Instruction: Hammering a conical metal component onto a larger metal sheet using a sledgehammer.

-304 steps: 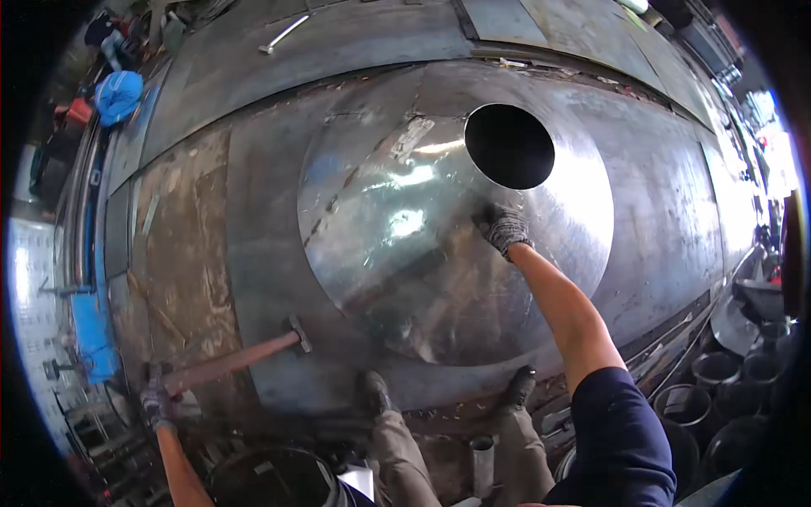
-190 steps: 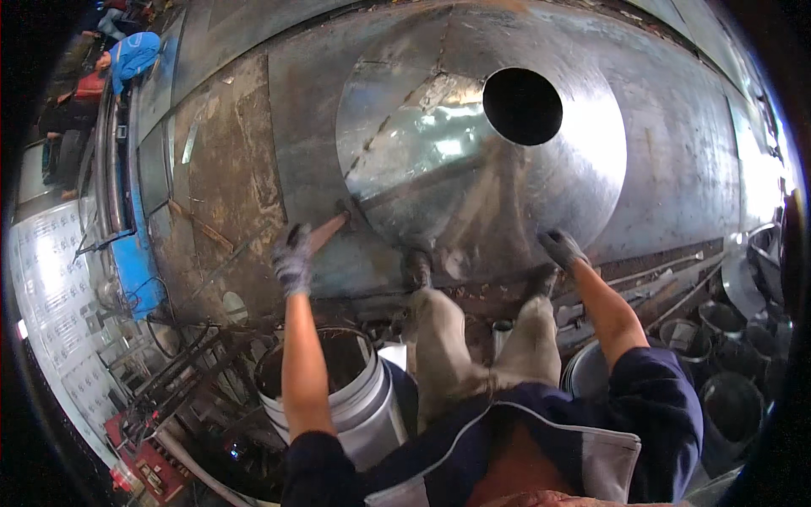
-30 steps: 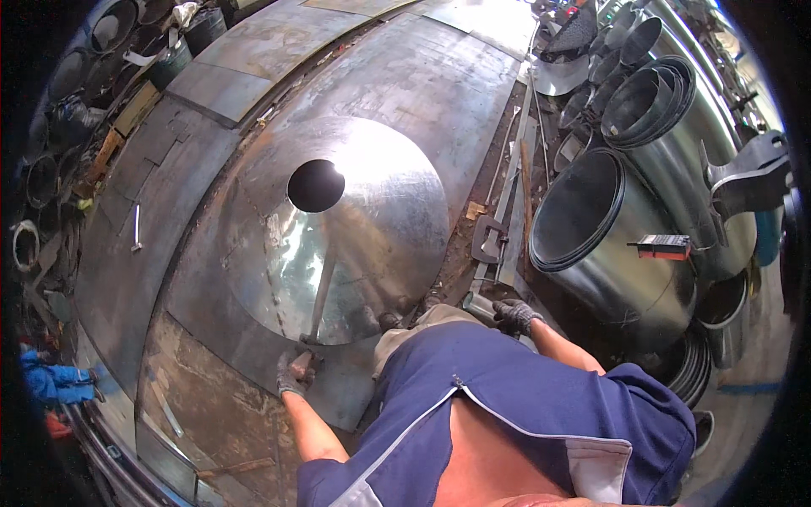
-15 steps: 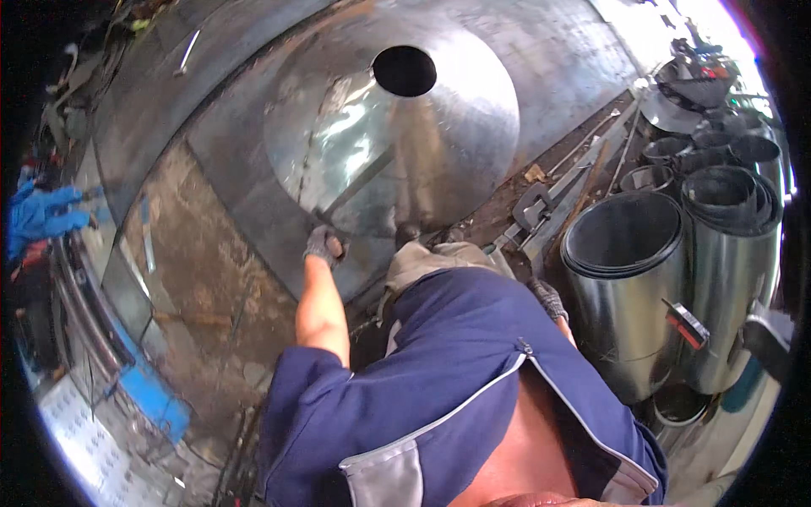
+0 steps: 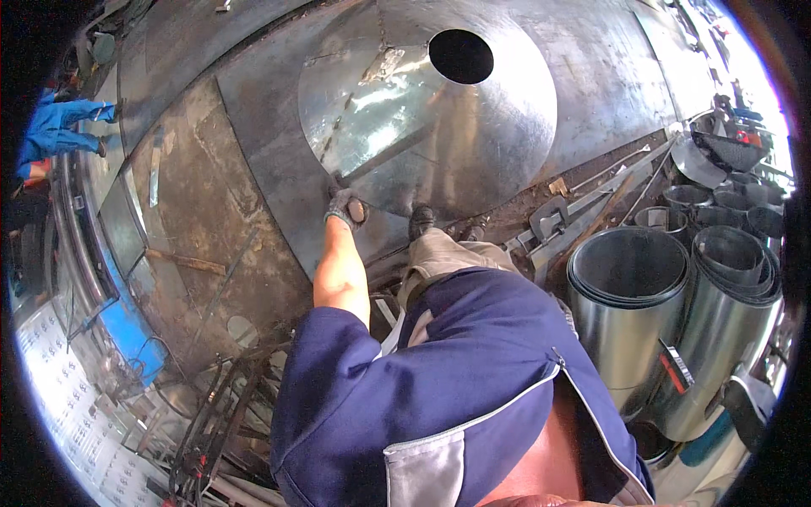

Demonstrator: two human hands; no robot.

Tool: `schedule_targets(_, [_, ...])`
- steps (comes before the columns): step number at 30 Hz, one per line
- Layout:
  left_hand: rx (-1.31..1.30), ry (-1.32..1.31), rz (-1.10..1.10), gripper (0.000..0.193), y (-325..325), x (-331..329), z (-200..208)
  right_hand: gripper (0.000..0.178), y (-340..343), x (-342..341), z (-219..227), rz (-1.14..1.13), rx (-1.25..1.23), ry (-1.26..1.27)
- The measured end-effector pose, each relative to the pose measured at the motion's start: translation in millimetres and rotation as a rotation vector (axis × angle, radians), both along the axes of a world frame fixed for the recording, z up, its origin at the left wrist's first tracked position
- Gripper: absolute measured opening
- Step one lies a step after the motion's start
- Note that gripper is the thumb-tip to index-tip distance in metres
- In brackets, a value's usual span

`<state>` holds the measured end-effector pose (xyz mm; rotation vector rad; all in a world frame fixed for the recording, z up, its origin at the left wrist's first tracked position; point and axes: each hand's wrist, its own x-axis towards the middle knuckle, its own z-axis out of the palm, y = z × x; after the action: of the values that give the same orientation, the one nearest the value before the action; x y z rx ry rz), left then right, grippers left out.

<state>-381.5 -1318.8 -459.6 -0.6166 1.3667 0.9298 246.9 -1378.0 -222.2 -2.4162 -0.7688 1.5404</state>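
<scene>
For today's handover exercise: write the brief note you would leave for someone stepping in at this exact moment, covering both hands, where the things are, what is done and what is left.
Left hand: gloved, gripping the near rim of the sheet-metal cone, with what may be a tool handle in the fist; I cannot tell for sure.
Right hand: hidden behind the torso.
Things: the cone lies on the steel plate floor, round opening at the top. Feet stand at its near edge. Rolled sheet-metal coils stand to the right.
Done: the cone is rolled to shape.
Left: cannot tell from this view; check the rim at the left hand.
</scene>
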Motion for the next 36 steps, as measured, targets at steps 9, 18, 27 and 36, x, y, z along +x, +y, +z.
schedule_targets(9, [0.013, -0.096, 0.068, 0.023, -11, 0, -11, 0.047, 13, 5, -8, 0.010, 0.059, 0.055])
schedule_targets(18, [0.216, -0.079, -0.131, 0.022, -58, 29, 0, 0.043, 11, 3, 12, 0.006, 0.092, 0.037])
schedule_targets(27, [0.056, -0.149, -0.240, 0.035, -134, 63, 25, 0.039, -15, 77, -58, -0.133, -0.022, 0.254])
schedule_targets(36, [0.048, -0.210, -0.350, 0.030, -131, 146, 46, 0.046, 32, 107, -52, -0.186, -0.064, 0.242])
